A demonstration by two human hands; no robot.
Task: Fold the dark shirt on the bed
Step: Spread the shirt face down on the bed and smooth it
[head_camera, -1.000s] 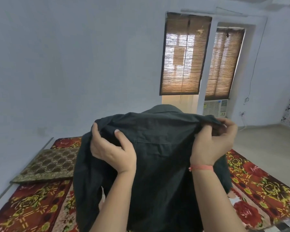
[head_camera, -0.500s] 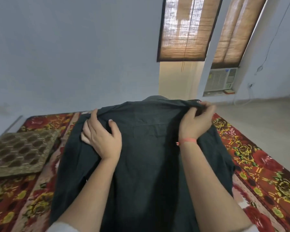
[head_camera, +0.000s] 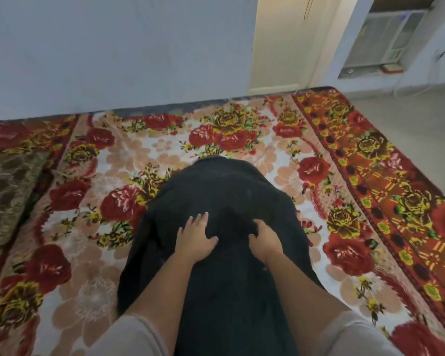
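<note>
Shirt (head_camera: 224,201), dark, spread lengthwise on bed (head_camera: 344,155)

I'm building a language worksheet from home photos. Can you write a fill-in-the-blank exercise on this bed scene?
1. The dark shirt lies on a floral blanket whose large roses are ___ in colour.
2. The left hand presses flat on the shirt, its fingers ___ apart.
3. The brown patterned cushion lies at the ___ edge of the picture.

Missing words: red; spread; left.
</note>
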